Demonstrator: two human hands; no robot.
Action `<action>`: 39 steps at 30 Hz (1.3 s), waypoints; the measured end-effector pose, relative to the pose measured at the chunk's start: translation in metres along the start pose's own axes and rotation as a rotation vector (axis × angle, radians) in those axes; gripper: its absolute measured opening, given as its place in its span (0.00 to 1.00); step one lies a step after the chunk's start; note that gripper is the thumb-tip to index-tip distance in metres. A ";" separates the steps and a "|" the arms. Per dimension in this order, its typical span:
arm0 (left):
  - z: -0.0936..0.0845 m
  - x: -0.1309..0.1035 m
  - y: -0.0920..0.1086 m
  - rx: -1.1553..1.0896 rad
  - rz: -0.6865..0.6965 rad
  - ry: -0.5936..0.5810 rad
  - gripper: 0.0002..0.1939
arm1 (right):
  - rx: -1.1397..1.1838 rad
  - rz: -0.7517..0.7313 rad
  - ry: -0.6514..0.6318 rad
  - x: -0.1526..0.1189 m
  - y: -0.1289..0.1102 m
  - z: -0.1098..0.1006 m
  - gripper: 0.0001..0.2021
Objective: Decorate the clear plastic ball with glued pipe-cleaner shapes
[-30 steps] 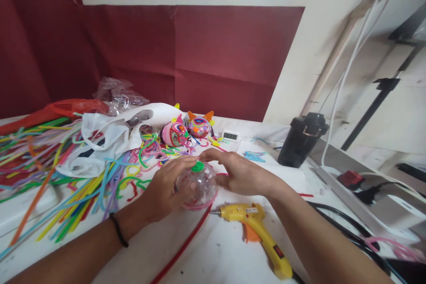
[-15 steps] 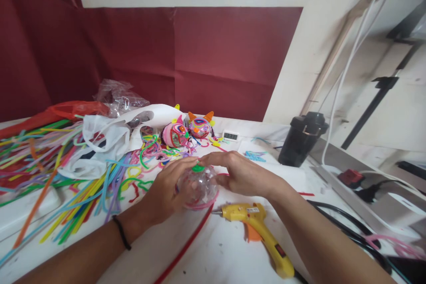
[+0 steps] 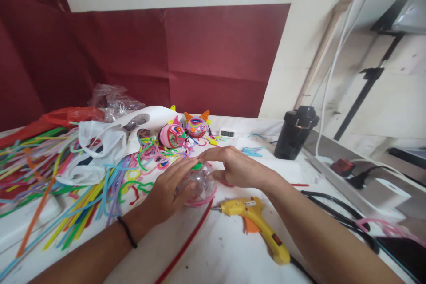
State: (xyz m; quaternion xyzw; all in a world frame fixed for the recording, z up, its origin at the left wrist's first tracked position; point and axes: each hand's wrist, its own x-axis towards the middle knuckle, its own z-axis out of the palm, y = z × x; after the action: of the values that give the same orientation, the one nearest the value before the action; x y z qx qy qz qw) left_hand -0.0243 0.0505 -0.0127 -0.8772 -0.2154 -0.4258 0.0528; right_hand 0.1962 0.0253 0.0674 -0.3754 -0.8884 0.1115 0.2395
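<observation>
Fingers (image 3: 213, 155) cup clear, rounded plastic shell (image 3: 202, 185), green cap (image 3: 197, 166) atop.

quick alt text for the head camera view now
A left hand and a right hand cup a clear ball with a green cap on a white table. A yellow glue gun and a red strip lie nearer the viewer; colourful pipe cleaners spread at left, and two decorated balls sit behind.

L. hand (image 3: 164, 193) & R. hand (image 3: 238, 167), both bare, slim-fingered; L. forearm (image 3: 91, 248) & R. forearm (image 3: 309, 219) likewise bare as far as visible, each tapering twd. the hand. Worn on L. side, approx. at wrist level: one thin blk. wristband (image 3: 127, 232), plain, cord-like; mat'l & fastening indistinct at this res
</observation>
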 end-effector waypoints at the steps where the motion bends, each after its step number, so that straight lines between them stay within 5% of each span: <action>1: 0.000 0.000 0.000 0.004 0.001 -0.002 0.21 | -0.012 0.015 0.020 0.000 0.000 -0.001 0.22; 7: 0.000 0.002 0.000 -0.018 0.031 -0.053 0.19 | -0.104 0.180 0.076 -0.009 -0.003 -0.013 0.12; 12: 0.002 0.003 -0.002 0.000 0.019 -0.066 0.18 | -0.230 0.396 -0.076 -0.043 -0.006 -0.020 0.10; 17: 0.000 0.005 -0.001 -0.009 0.022 -0.066 0.18 | -0.361 0.720 -0.217 -0.087 -0.020 -0.003 0.12; 21: -0.002 0.006 -0.001 -0.008 0.017 -0.065 0.18 | -0.332 0.833 -0.231 -0.104 -0.027 0.015 0.14; 32: -0.001 -0.001 -0.001 0.014 -0.072 -0.068 0.21 | 0.200 0.939 -0.066 -0.121 -0.011 0.022 0.11; 39: -0.005 0.005 0.001 0.021 -0.069 -0.021 0.17 | 0.762 0.878 0.307 -0.134 -0.028 0.009 0.13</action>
State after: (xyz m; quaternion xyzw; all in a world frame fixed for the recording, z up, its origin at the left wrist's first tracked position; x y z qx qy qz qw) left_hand -0.0249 0.0499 -0.0055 -0.8730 -0.2505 -0.4160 0.0453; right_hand 0.2555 -0.0909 0.0248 -0.6066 -0.5030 0.4552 0.4144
